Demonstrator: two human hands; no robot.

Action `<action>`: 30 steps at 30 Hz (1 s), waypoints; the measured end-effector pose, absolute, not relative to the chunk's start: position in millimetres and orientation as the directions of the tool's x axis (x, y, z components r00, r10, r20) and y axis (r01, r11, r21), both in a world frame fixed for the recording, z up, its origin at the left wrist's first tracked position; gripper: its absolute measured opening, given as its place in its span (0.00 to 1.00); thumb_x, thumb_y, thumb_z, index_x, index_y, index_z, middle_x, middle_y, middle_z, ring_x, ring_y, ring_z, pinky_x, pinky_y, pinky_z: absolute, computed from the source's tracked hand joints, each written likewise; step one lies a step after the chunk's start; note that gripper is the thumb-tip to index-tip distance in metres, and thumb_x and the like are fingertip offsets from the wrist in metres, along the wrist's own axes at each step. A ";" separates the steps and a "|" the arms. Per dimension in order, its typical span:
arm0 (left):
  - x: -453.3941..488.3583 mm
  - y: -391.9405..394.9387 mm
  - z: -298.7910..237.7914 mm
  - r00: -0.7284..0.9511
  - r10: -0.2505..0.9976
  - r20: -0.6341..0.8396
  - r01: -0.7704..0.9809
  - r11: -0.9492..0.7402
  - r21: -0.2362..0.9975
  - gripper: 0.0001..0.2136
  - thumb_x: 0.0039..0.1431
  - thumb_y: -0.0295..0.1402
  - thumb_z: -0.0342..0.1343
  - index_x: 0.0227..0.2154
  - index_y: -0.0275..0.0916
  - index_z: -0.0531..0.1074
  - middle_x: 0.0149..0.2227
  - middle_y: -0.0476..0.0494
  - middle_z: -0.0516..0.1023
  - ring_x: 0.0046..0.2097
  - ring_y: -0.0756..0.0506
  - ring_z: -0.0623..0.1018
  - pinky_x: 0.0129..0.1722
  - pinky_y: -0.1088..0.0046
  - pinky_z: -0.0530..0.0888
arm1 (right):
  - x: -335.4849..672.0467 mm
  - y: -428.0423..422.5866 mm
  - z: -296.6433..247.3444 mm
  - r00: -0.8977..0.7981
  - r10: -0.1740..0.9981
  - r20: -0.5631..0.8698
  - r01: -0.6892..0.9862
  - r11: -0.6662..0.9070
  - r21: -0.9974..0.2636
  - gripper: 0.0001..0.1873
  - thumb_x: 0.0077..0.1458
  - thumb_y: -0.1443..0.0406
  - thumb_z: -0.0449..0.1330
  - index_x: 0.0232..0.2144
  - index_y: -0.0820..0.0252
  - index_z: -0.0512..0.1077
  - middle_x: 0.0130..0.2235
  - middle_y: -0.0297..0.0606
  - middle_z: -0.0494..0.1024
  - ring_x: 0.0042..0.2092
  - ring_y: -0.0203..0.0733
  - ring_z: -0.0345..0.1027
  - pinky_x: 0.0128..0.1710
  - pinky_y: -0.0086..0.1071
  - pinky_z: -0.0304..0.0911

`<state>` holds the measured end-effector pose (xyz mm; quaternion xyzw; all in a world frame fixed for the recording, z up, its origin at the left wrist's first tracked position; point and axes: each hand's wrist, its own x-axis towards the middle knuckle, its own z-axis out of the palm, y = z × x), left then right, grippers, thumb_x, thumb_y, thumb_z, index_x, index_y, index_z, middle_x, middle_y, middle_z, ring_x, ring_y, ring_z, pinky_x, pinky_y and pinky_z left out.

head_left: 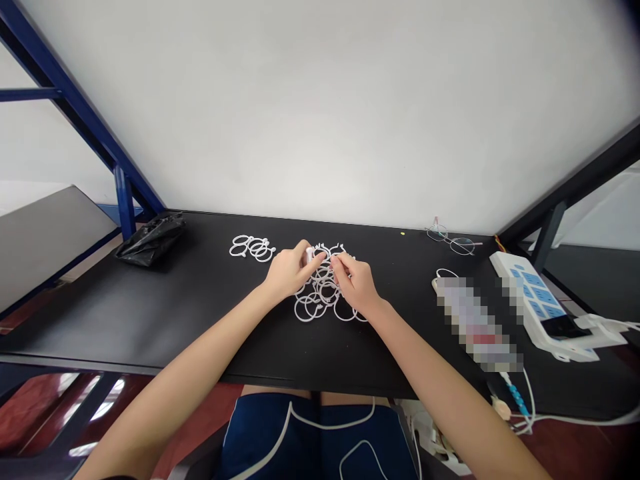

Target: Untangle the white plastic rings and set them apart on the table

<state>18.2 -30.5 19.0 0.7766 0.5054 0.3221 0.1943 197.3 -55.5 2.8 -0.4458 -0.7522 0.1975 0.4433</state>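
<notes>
A pile of white plastic rings [320, 300] lies on the black table [200, 313] in front of me. My left hand [289, 270] and my right hand [356, 283] meet above the pile. Both are closed in a pinch on one white ring [323, 257] held between them. A smaller group of linked white rings [251, 248] lies apart to the left, nearer the wall.
A crumpled black plastic bag [150, 240] sits at the far left of the table. Glasses [453, 240] lie near the wall at the right. A white and blue power strip [540, 303] with cables is at the right edge, beside a blurred object [475, 320].
</notes>
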 end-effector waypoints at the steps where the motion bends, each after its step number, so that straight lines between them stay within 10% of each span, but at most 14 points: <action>1: 17.1 -29.3 19.6 0.244 0.922 0.299 0.693 -0.382 0.611 0.17 0.63 0.50 0.47 0.32 0.40 0.66 0.20 0.53 0.69 0.22 0.49 0.68 0.26 0.74 0.59 | 198.0 -55.0 3.2 -0.193 0.848 0.494 0.500 0.518 -0.694 0.18 0.67 0.58 0.47 0.25 0.57 0.61 0.19 0.28 0.64 0.20 0.33 0.58 0.25 0.29 0.53; 13: -8.0 -12.2 15.3 0.100 0.956 0.274 0.984 -0.137 0.117 0.18 0.64 0.46 0.46 0.39 0.38 0.72 0.37 0.37 0.76 0.39 0.38 0.77 0.31 0.70 0.66 | 198.2 -53.2 4.4 -0.178 0.839 0.515 0.526 0.523 -0.670 0.20 0.66 0.58 0.48 0.22 0.56 0.58 0.18 0.28 0.62 0.20 0.33 0.56 0.26 0.30 0.53; 30: -11.3 -14.2 16.0 0.075 0.991 0.114 0.997 -0.077 0.012 0.14 0.65 0.36 0.44 0.44 0.34 0.69 0.47 0.30 0.69 0.45 0.34 0.75 0.38 0.63 0.71 | 198.1 -51.9 2.8 -0.146 0.823 0.549 0.549 0.529 -0.647 0.21 0.65 0.59 0.49 0.20 0.57 0.55 0.18 0.27 0.56 0.21 0.32 0.50 0.25 0.30 0.50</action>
